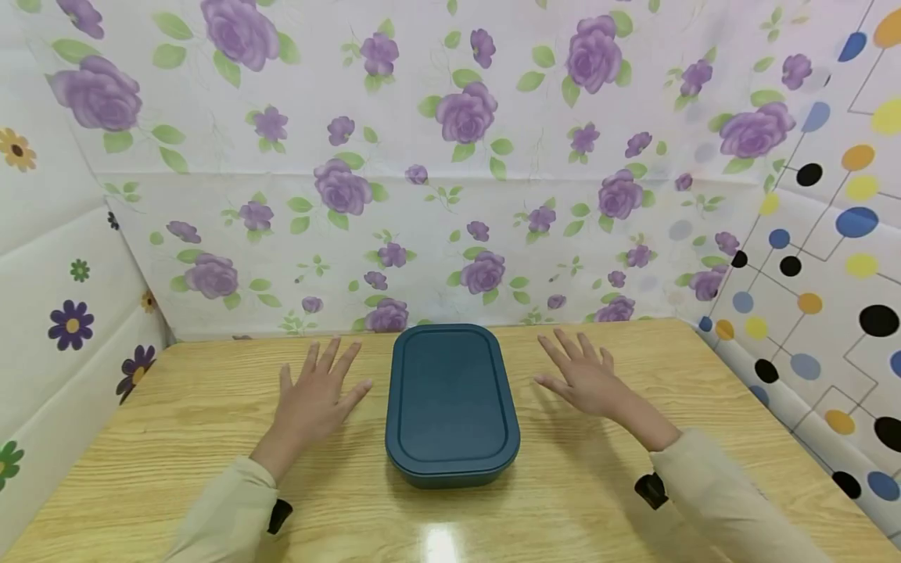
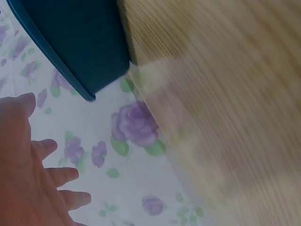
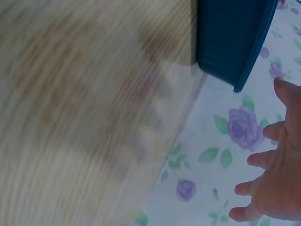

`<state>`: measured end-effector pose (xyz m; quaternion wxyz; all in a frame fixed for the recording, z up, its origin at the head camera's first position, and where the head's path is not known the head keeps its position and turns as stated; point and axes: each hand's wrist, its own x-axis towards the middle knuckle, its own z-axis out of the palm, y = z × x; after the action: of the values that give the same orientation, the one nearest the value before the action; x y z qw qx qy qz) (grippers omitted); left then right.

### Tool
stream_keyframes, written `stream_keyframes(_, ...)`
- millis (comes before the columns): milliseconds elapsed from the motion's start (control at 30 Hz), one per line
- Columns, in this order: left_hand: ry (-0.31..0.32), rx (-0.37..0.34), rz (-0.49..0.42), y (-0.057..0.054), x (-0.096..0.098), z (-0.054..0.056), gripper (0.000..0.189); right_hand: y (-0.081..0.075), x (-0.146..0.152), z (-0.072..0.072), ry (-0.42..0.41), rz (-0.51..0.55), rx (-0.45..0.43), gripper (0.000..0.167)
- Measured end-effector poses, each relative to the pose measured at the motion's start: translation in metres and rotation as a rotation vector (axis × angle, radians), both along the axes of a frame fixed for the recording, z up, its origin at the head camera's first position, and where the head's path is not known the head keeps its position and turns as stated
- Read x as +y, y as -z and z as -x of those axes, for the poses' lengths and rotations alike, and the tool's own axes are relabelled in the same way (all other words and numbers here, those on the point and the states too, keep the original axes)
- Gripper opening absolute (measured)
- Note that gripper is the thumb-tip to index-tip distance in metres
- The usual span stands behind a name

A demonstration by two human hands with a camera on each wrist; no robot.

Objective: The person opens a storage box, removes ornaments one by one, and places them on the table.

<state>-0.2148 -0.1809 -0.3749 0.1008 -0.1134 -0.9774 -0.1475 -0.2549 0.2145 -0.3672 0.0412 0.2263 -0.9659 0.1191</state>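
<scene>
A dark blue lidded box [image 1: 454,399], rectangular with rounded corners, sits on the wooden table between my two hands. Its lid looks fully seated on top. To its left, my left hand [image 1: 313,403] hovers with fingers spread, apart from the box. My right hand [image 1: 590,381] is held over the table on the other side, fingers also spread and holding nothing. In the left wrist view the box's side [image 2: 80,42] shows beyond the thumb. The right wrist view shows the opposite side of the box [image 3: 228,42] above the fingers.
The light wooden table [image 1: 352,516] reaches back to a wall sheet [image 1: 422,234] with purple flowers. A dotted sheet [image 1: 831,313] borders the right side, and a daisy-patterned sheet [image 1: 42,352] borders the left. Black wrist straps [image 1: 651,490] show below the sleeves.
</scene>
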Motion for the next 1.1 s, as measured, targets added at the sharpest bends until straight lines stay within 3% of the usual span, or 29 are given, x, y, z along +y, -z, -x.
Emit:
stream_keyframes(233, 0.112, -0.012, -0.146, 0.003, 0.025, -0.001, 0.067, 0.008, -0.024, -0.004, -0.083, 0.137, -0.100, 0.067)
stream_keyframes(367, 0.174, -0.095, -0.309, 0.003, 0.036, -0.005, 0.067, 0.011, -0.035, -0.006, -0.135, 0.230, -0.200, 0.067)
stream_keyframes(567, 0.177, -0.220, -0.515, 0.004, 0.045, -0.006, 0.065, 0.013, -0.046, -0.008, -0.198, 0.425, -0.383, 0.073)
stream_keyframes(800, 0.105, -0.364, -0.730, 0.006, 0.049, -0.004, 0.064, 0.016, -0.052, -0.011, -0.110, 0.557, -0.490, 0.083)
stream_keyframes(933, 0.110, -0.399, -0.790, 0.009, 0.050, -0.004, 0.063, 0.017, -0.055, -0.011, -0.103, 0.651, -0.550, 0.085)
stream_keyframes(1100, 0.139, -0.366, -0.780, 0.014, 0.050, -0.004, 0.063, 0.018, -0.055, -0.013, -0.123, 0.770, -0.646, 0.081)
